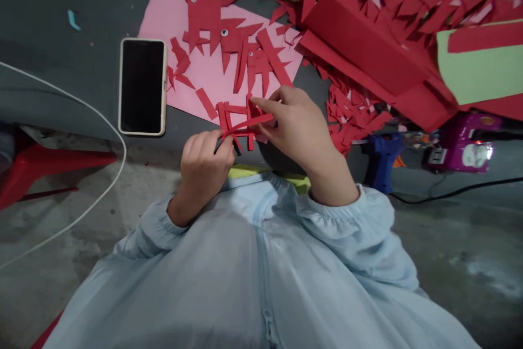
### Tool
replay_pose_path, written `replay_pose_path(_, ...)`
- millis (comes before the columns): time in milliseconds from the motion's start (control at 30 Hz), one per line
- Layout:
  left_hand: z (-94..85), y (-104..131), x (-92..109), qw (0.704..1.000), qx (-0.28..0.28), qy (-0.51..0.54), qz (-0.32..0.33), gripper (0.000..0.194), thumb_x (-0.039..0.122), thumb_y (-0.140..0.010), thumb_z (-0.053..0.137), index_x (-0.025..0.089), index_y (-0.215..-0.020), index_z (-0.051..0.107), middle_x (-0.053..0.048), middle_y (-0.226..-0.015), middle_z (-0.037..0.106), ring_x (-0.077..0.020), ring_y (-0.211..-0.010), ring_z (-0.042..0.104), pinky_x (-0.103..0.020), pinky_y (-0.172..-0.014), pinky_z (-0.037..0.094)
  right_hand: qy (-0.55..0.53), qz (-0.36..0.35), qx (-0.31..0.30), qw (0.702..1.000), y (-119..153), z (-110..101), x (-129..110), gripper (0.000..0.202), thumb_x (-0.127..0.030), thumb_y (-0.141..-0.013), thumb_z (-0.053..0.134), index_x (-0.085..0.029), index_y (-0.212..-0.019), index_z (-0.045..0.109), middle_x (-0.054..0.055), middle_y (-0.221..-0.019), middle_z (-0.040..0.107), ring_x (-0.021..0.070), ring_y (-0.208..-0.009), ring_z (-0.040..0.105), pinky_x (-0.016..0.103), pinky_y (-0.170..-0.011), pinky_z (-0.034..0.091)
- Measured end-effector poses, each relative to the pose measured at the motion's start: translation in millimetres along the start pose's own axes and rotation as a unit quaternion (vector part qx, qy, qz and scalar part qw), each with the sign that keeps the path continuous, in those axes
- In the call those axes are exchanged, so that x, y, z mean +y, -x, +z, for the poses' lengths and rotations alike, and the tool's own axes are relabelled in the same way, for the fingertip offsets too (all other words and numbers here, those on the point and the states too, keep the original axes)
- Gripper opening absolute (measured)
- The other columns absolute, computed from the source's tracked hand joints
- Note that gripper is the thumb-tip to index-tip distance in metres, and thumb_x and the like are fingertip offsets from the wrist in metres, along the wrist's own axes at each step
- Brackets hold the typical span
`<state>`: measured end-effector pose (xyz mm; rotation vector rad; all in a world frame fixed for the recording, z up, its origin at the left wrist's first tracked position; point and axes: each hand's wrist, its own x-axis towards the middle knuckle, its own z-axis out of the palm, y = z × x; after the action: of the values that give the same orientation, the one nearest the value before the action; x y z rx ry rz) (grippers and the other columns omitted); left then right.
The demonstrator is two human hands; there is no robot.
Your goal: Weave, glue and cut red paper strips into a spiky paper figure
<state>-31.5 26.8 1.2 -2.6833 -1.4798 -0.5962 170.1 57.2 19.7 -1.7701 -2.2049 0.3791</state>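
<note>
Surface: a dark grey tabletop (110, 17), its near edge just in front of the person's light-blue zipped jacket (229, 262).
Pink paper: an angular pale-pink sheet (163, 11) lies flat, bearing three flat red paper animals with round eyes: the largest (204, 14) at upper left, the middle one (235, 38) beside it, the smallest (257, 60) lower right.
Red strip: a thin, slightly bent red paper strip (249, 122) spans the hands, over a ladder-like figure of flat red strips (235, 109) at the sheet's near edge.
Left hand: (206, 158) thumb and fingers pinch the strip's left end.
Right hand: (300, 123) fingers bent, narrow gap, at the strip's right end; whether they grip it, I cannot tell.
Phone: a dark-screened phone in a pale case (143, 87), left of the sheet.
Right of table: a big folded red sheet (368, 38), small red scraps (355, 115), a light-green sheet (482, 66), a blue gun-shaped tool (382, 155) and a shiny purple object (461, 142).
Room: grey, stained floor (139, 185); at left, a white cable (92, 104) curves past a red object (53, 164).
</note>
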Motion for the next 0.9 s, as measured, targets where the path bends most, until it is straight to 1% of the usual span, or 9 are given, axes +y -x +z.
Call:
replay_pose_path(167, -1.4, 1, -1, 1.0, -0.009, 0.002, 0.006, 0.022, 0.019, -0.091, 0.057, 0.019, -0.106, 0.074, -0.009, -0.104, 0.077, -0.0249, -0.092, 0.068, -0.04, -0.081, 0.051, 0.012, -0.008, -0.002, 1.0, 3, 6, 0, 0.037, -0.022, -0.087, 0.062, -0.025, -0.123, 0.072, 0.012, -0.1, 0.064, 0.0298, -0.093, 0.055, 0.041, -0.075, 0.045)
replay_pose_path(367, -1.3, 2, -1, 0.999, -0.019, 0.033, -0.005, 0.024, 0.018, -0.091, 0.057, 0.019, -0.109, 0.073, -0.011, -0.108, 0.075, -0.0261, -0.097, 0.067, -0.041, -0.082, 0.051, 0.014, -0.013, -0.008, 1.0, 1, 7, -5, 0.035, -0.029, -0.092, 0.06, -0.025, -0.125, 0.071, 0.012, -0.1, 0.063, 0.0285, -0.093, 0.054, 0.039, -0.075, 0.045)
replay_pose_path(500, -1.3, 2, -1, 1.0, -0.015, 0.025, -0.001, 0.024, 0.017, -0.091, 0.057, 0.016, -0.107, 0.073, -0.012, -0.106, 0.075, -0.0263, -0.095, 0.067, -0.041, -0.081, 0.051, -0.004, 0.0, 0.003, 1.0, 1, 2, 2, 0.037, -0.023, -0.091, 0.056, -0.023, -0.126, 0.07, 0.013, -0.099, 0.064, 0.0292, -0.094, 0.057, 0.04, -0.076, 0.046)
replay_pose_path(600, -2.0, 1, -1, 1.0, -0.02, 0.02, 0.001, 0.024, 0.017, -0.091, 0.056, 0.017, -0.107, 0.073, -0.011, -0.106, 0.075, -0.026, -0.095, 0.066, -0.041, -0.081, 0.051, -0.018, 0.016, 0.023, 0.999, 2, -1, 10, 0.031, -0.025, -0.092, 0.056, -0.022, -0.118, 0.072, 0.012, -0.097, 0.065, 0.0297, -0.093, 0.058, 0.041, -0.077, 0.046)
replay_pose_path(700, -2.1, 1, -1, 0.999, -0.021, 0.024, -0.007, 0.024, 0.016, -0.092, 0.055, 0.018, -0.107, 0.073, -0.011, -0.107, 0.075, -0.0252, -0.096, 0.066, -0.04, -0.082, 0.051, -0.018, 0.027, 0.026, 0.999, 1, 0, 13, 0.023, -0.027, -0.093, 0.056, -0.023, -0.107, 0.074, 0.012, -0.095, 0.065, 0.03, -0.092, 0.059, 0.041, -0.077, 0.046)
replay_pose_path(800, -2.2, 1, -1, 1.0, -0.022, 0.019, -0.003, 0.024, 0.017, -0.093, 0.054, 0.018, -0.106, 0.073, -0.011, -0.106, 0.075, -0.0253, -0.095, 0.066, -0.04, -0.082, 0.051, -0.011, 0.039, 0.022, 0.999, -3, 4, 11, 0.019, -0.024, -0.092, 0.056, -0.022, -0.098, 0.074, 0.012, -0.093, 0.066, 0.0302, -0.094, 0.059, 0.042, -0.079, 0.046)
replay_pose_path(900, -2.9, 1, -1, 1.0, -0.023, -0.001, 0.006, 0.024, 0.016, -0.093, 0.054, 0.016, -0.106, 0.073, -0.012, -0.105, 0.075, -0.0256, -0.093, 0.066, -0.04, -0.08, 0.051, -0.016, 0.055, 0.002, 0.998, -10, 7, 9, 0.016, -0.023, -0.091, 0.058, -0.019, -0.09, 0.073, 0.013, -0.093, 0.068, 0.0308, -0.095, 0.06, 0.042, -0.081, 0.046)
